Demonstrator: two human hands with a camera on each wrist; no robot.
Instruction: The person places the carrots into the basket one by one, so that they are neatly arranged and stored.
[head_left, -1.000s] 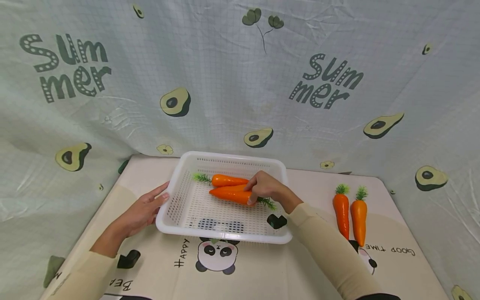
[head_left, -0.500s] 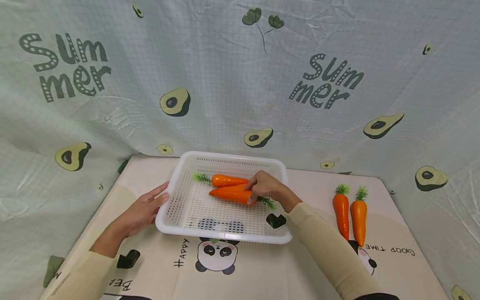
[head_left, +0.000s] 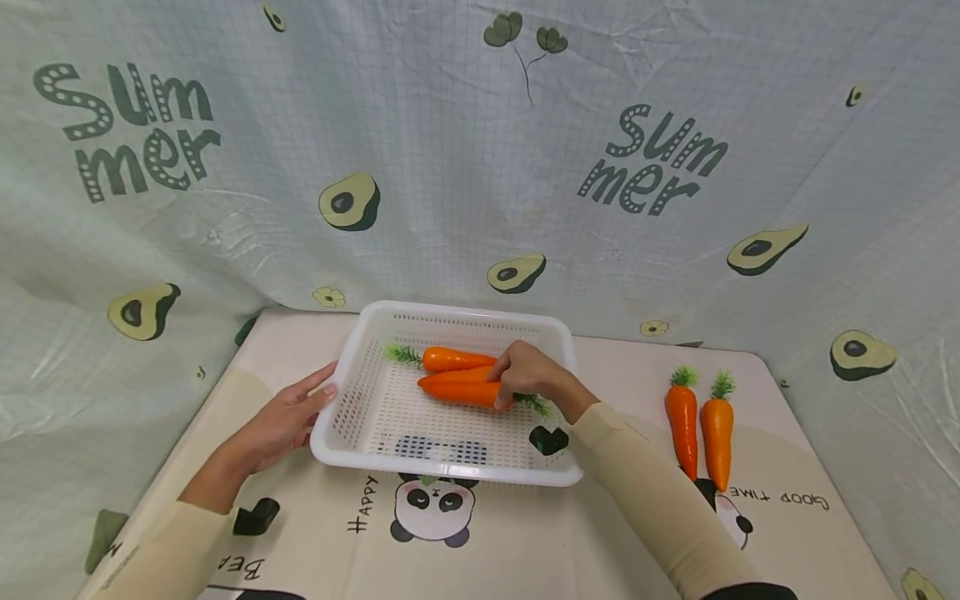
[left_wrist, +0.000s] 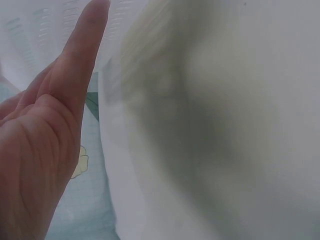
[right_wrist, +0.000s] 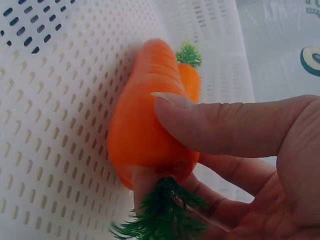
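Note:
In the white basket [head_left: 442, 477], my right hand [head_left: 528, 372] grips a glossy orange carrot [head_left: 459, 392] near its leafy end. The thumb lies across its side in the right wrist view, and green tops [right_wrist: 167, 210] stick out below the fingers. This carrot's tip points left. Right behind it lies more orange, partly covered by it and the hand, and farther back a carrot [head_left: 450, 359] has its leaves to the left. At the basket's left side my left hand [head_left: 281, 425] touches the rim and outer wall, thumb and index finger straight; its lower fingers are hidden.
Two more carrots [head_left: 681, 425] lie side by side on the table at the right, leaves away from me. A printed cloth [head_left: 480, 500] covers the table. Patterned curtains [head_left: 450, 167] rise close behind the basket and at both sides.
Almost nothing differs. The view has shifted very slightly, and my right forearm has moved a touch left; both hands keep their places.

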